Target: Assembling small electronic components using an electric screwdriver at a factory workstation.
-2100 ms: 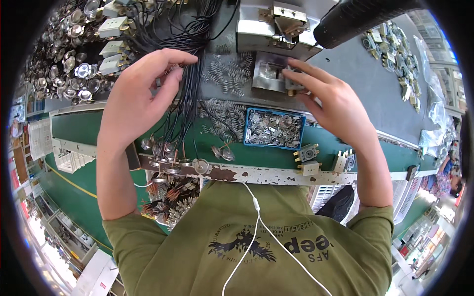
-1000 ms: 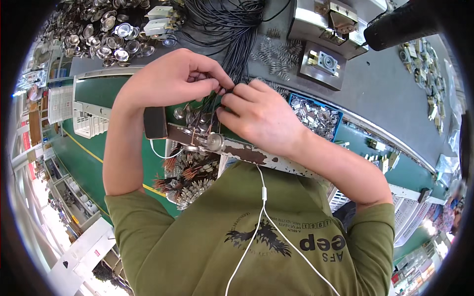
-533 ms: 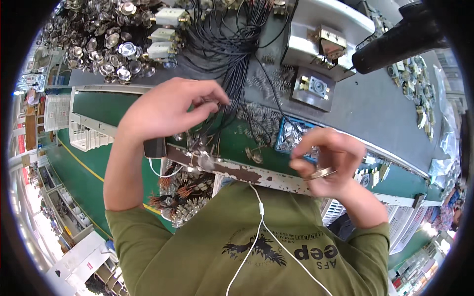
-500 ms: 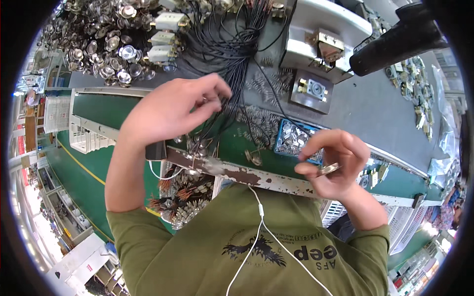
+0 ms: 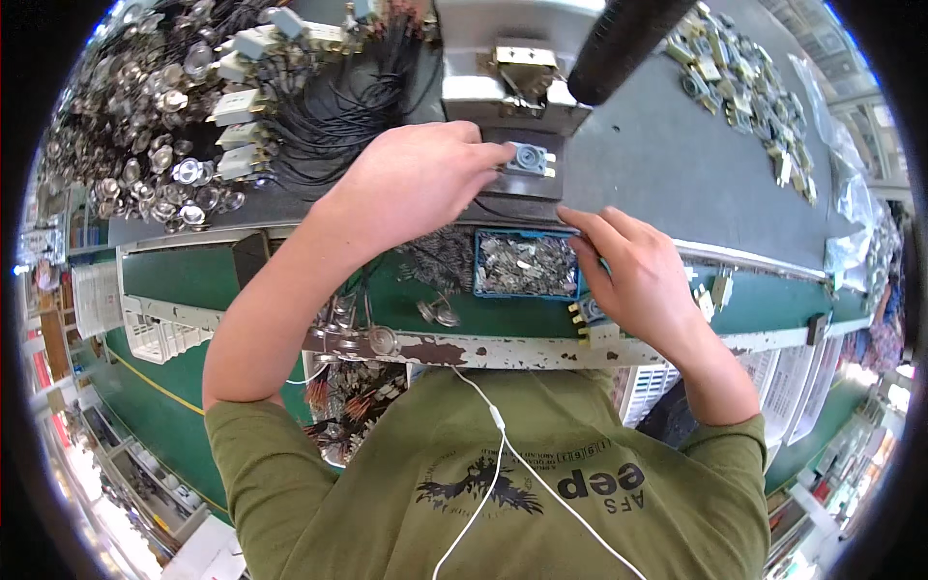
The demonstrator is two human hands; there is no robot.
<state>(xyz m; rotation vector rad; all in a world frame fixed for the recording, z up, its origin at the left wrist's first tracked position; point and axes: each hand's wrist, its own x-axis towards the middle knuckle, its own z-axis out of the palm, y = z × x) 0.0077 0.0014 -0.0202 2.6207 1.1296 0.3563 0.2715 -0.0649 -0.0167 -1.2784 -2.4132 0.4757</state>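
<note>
My left hand (image 5: 411,184) reaches across to the metal fixture plate, its fingertips closed at the left end of a small grey-and-white electrical block (image 5: 528,158). This block has a round blue-grey centre and brass terminals, and it lies on the plate (image 5: 530,186). My right hand (image 5: 633,275) is just right of the blue tray (image 5: 476,263) of small metal pieces, fingers curled. A thin black wire (image 5: 498,210) runs toward its fingertips; whatever lies inside the fingers is hidden.
A metal press (image 5: 474,87) stands behind the plate, with a black handle (image 5: 628,43) slanting over it. Piles of round metal cups (image 5: 184,169) and bundled black wires (image 5: 329,121) fill the left; finished-looking blocks (image 5: 739,87) lie at the far right. Springs (image 5: 435,256) sit left of the tray.
My left hand has moved right, from the wires to the block on the plate. My right hand has turned palm-down; the round metal disc in it is now out of sight. The view has shifted right.
</note>
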